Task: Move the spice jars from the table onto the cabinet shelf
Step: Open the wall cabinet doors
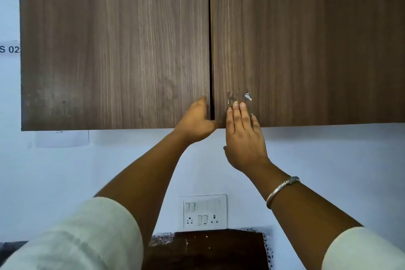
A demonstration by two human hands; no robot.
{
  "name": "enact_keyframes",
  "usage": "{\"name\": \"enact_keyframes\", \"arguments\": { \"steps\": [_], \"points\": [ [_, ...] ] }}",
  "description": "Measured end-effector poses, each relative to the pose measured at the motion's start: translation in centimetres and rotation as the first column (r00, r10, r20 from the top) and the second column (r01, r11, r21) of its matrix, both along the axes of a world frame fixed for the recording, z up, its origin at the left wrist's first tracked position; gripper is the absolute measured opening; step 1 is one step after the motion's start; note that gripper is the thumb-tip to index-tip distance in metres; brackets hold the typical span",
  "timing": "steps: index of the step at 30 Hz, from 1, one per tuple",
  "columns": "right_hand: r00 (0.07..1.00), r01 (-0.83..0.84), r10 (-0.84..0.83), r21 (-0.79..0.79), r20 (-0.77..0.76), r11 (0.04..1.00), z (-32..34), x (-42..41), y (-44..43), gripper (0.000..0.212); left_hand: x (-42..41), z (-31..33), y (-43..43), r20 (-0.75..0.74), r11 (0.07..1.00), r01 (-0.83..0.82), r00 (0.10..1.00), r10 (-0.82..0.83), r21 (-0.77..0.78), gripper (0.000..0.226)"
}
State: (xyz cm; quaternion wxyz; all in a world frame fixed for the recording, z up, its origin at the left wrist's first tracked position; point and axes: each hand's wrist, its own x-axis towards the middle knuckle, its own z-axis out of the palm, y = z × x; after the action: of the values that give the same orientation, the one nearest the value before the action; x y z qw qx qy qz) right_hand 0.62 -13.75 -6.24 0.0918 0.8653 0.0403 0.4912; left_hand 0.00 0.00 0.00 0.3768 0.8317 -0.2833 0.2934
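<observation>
Plainly, the coming move turns on the dark vertical seam between the two closed doors of the wood-grain wall cabinet. The shelf lies behind those doors and cannot be seen.

At the far left a paper label is stuck to the white wall. Next comes the left door, flush and shut. The left hand reaches up to this door's inner edge, low down and right against the seam. Its fingertips vanish into the gap, so it seems to hook round the edge, though the view hides the grip itself.

Just right of the seam, the right hand lies flat on the lower inner corner of the right door. Its fingers are straight and hold nothing, and a silver bangle sits on that wrist. The two hands are close together, one on each side of the gap.

The left hand is the better placed to swing its door outward and to the left, since the edge it holds runs upright along the seam. The flat right hand has no purchase yet.

Below, a switch plate sits on the wall above a dark table. The spice jars are not in view, so I judge them to be lower down, out of frame, with none moved yet.
</observation>
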Motion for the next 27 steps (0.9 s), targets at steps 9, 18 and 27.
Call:
{"name": "enact_keyframes", "arguments": {
  "steps": [9,18,27],
  "points": [
    [0.989,0.005,0.001,-0.042,0.150,0.999,0.7,2.4,-0.3,0.087,1.7,0.0,-2.0,-0.008,0.944,0.202,0.977,-0.211,-0.262,0.061],
    [0.985,-0.060,0.054,0.027,0.165,0.998,0.7,2.7,0.1,0.071,2.3,-0.1,-1.8,-0.022,0.884,0.174,0.979,-0.204,-0.434,0.061],
    [0.989,-0.073,0.048,0.184,0.139,0.980,1.3,0.7,1.0,0.081,0.8,0.1,-1.8,-0.073,0.831,0.229,0.949,-0.306,-0.506,0.069]
  ]
}}
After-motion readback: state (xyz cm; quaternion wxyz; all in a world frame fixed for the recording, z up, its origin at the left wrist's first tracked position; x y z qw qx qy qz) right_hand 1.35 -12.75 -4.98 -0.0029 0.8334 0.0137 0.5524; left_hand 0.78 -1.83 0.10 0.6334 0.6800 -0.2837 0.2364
